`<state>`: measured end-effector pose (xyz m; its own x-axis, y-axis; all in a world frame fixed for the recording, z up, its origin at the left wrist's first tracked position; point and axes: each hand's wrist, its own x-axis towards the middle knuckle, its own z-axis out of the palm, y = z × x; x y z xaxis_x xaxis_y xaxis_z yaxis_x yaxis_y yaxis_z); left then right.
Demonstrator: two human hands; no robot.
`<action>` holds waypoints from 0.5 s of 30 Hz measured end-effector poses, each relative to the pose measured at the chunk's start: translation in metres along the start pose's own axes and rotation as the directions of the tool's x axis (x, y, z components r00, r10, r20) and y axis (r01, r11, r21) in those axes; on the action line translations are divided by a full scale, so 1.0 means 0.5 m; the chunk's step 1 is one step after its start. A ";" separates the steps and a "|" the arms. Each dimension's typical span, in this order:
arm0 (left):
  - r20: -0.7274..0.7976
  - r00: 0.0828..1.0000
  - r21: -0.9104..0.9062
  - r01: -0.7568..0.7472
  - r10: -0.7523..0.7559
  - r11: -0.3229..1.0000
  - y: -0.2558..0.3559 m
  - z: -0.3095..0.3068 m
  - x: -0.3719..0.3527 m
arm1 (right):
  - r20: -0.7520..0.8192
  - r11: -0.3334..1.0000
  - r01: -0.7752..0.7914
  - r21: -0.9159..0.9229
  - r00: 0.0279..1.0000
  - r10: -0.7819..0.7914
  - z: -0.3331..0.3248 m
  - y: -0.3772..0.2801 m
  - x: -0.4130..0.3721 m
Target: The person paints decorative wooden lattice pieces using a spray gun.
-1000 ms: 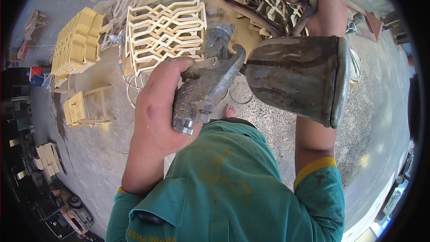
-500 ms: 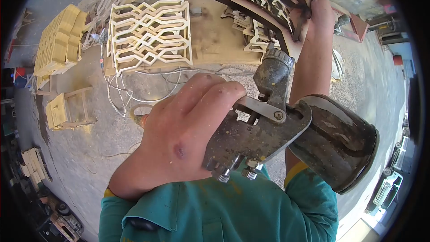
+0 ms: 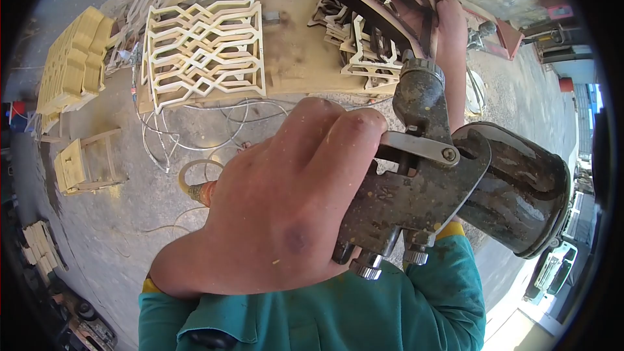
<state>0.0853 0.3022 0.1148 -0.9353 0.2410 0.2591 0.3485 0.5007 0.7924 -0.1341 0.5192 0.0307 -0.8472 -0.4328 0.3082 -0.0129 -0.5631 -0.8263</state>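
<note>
The spray gun point(image 3: 406, 201) has swung toward the right arm, the left hand point(image 3: 299, 182) curled firmly around it for control; beyond, the right hand point(image 3: 450, 16) clasps the dark frame point(image 3: 364, 4), apparently steadying it.

Cream wooden lattice panel point(image 3: 200, 58) lies on flat tan board point(image 3: 292, 68), left of piled cream-and-dark wooden frames point(image 3: 359, 44), pale looped hose point(image 3: 200, 149) on grey concrete floor point(image 3: 104, 247) before it, grey metal spray gun point(image 3: 406, 198) nearer still.
</note>
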 end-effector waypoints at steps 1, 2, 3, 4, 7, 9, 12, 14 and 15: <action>-0.007 1.000 0.007 -0.001 0.001 1.000 -0.001 0.001 0.001 | -0.054 1.000 -0.005 0.004 0.999 0.005 0.001 -0.001 0.003; -0.015 1.000 0.013 -0.002 0.002 1.000 -0.002 0.001 0.002 | -0.130 1.000 -0.012 -0.001 0.991 0.012 0.004 -0.001 0.007; -0.019 1.000 0.017 -0.006 0.006 1.000 -0.006 0.002 0.003 | -0.217 1.000 -0.020 -0.006 0.976 0.018 0.000 -0.002 0.016; -0.020 1.000 0.018 -0.007 0.007 1.000 -0.009 0.002 0.004 | -0.297 0.999 -0.028 -0.016 0.955 0.022 -0.002 0.000 0.021; -0.023 1.000 0.015 -0.003 0.003 1.000 -0.014 0.000 0.008 | -0.435 0.999 -0.023 -0.035 0.900 0.006 -0.007 0.000 0.029; -0.026 1.000 0.007 0.001 -0.001 1.000 -0.017 -0.002 0.010 | -0.477 0.999 -0.021 -0.040 0.879 -0.001 -0.015 0.002 0.037; -0.037 0.998 0.002 0.045 -0.045 0.999 -0.014 -0.005 0.013 | -0.523 0.999 -0.012 -0.041 0.852 -0.011 -0.021 0.006 0.043; -0.029 0.998 0.005 0.060 -0.060 0.998 -0.014 -0.007 0.015 | -0.540 0.999 -0.007 -0.043 0.841 -0.018 -0.022 0.005 0.045; -0.017 0.998 0.007 0.053 -0.053 0.999 -0.017 -0.008 0.017 | -0.548 0.999 -0.006 -0.047 0.836 -0.021 -0.023 0.006 0.045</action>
<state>0.0741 0.2967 0.1126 -0.9532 0.1999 0.2267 0.2992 0.5181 0.8013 -0.1594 0.5161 0.0299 -0.9992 0.0358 0.0161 -0.0326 -0.5270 -0.8492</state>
